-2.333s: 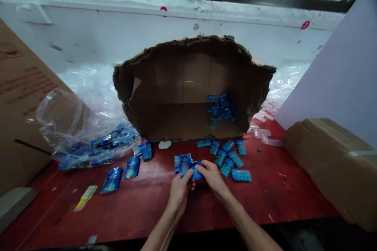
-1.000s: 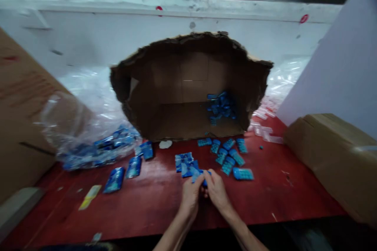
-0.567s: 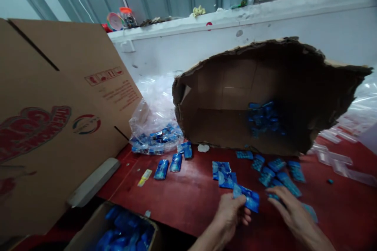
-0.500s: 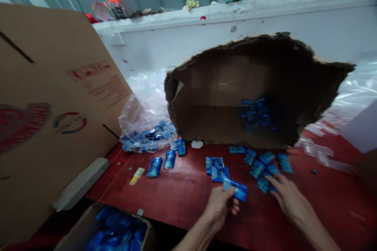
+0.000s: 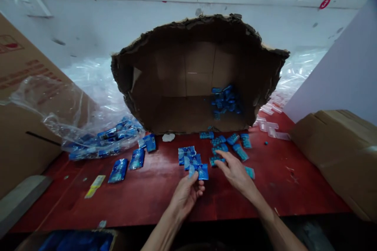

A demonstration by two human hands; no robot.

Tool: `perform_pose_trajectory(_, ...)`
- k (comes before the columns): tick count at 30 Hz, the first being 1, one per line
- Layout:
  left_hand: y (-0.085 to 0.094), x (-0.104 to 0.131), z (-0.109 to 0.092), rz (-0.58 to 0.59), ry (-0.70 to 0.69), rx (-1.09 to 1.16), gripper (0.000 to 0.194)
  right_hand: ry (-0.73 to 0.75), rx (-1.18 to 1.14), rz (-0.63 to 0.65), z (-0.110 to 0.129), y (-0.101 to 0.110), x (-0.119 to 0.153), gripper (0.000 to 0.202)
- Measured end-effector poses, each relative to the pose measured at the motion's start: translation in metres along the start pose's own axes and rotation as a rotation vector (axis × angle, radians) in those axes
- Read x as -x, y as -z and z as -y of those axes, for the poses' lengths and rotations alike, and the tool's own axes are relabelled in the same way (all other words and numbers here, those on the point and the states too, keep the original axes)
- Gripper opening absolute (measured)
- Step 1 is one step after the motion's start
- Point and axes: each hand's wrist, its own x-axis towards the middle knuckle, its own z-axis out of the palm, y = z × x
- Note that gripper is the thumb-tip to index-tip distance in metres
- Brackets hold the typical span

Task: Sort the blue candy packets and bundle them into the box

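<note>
My left hand [image 5: 185, 193] pinches a blue printed sachet [image 5: 202, 171] between thumb and fingers, low over the red table. Just behind it, two similar sachets [image 5: 188, 156] lie overlapping. My right hand [image 5: 235, 170] is at a small clear case of blue beads [image 5: 213, 160], with thumb and forefinger around its right end. More such cases lie loosely beyond the fingers, among them a tilted case [image 5: 240, 152]. Another case [image 5: 250, 172] shows partly beside the right wrist.
A torn-edged cardboard box [image 5: 176, 115] opens toward me, with blue cases inside. To the left lie a clear bag of blue sachets [image 5: 108, 141], loose sachets [image 5: 118, 170] and a yellow-white packet [image 5: 96, 186]. A brown carton [image 5: 338, 157] stands right. Clear empty cases [image 5: 269, 127] lie behind.
The view has turned right and down. My left hand has brought its sachet close against the two overlapping ones. My right hand has moved to the left-front case of the group.
</note>
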Motion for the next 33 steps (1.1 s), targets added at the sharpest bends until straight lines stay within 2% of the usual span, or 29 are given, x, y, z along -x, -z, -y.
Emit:
perform_pose_trajectory(3,-0.001,0.001,0.001,0.078,-0.072,-0.062,0.019,-0.079,-0.489,0.122,0.011,-0.024,0.003,0.046)
perform_pose_trajectory(4,-0.001,0.000,0.001,0.084,-0.103,-0.088,0.021,-0.110,-0.597,0.131,0.013,-0.033,0.003,0.045)
perform_pose_trajectory(6,-0.001,-0.002,0.003,0.046,-0.152,-0.130,0.023,-0.152,-0.697,0.057,0.015,-0.049,0.005,0.037)
perform_pose_trajectory(9,-0.001,-0.004,0.004,-0.043,-0.129,-0.129,0.024,-0.150,-0.662,-0.111,0.016,-0.062,0.006,0.021)
perform_pose_trajectory(11,-0.001,-0.003,0.003,-0.029,-0.075,-0.111,0.024,-0.134,-0.627,-0.146,0.016,-0.061,0.008,0.017)
perform_pose_trajectory(13,-0.002,-0.001,0.002,0.045,-0.030,-0.114,0.023,-0.119,-0.620,-0.097,0.015,-0.052,0.010,0.020)
perform_pose_trajectory(15,-0.003,0.002,0.001,0.127,-0.016,-0.124,0.023,-0.095,-0.622,0.013,0.013,-0.039,0.014,0.021)
perform_pose_trajectory(18,-0.003,0.002,0.001,0.157,-0.042,-0.157,0.025,-0.051,-0.550,0.113,0.010,-0.021,0.018,0.016)
perform_pose_trajectory(22,0.000,-0.005,0.007,0.068,-0.072,-0.246,0.030,-0.069,-0.467,-0.009,0.008,-0.019,0.018,0.021)
perform_pose_trajectory(25,0.002,-0.009,0.012,0.064,-0.121,-0.360,0.032,-0.127,-0.598,0.020,0.006,-0.031,0.014,0.034)
perform_pose_trajectory(28,0.003,-0.010,0.013,0.089,-0.143,-0.442,0.033,-0.167,-0.688,0.080,0.005,-0.040,0.009,0.032)
perform_pose_trajectory(33,0.002,-0.005,0.008,0.030,-0.164,-0.429,0.029,-0.127,-0.570,-0.008,0.009,-0.038,0.012,0.022)
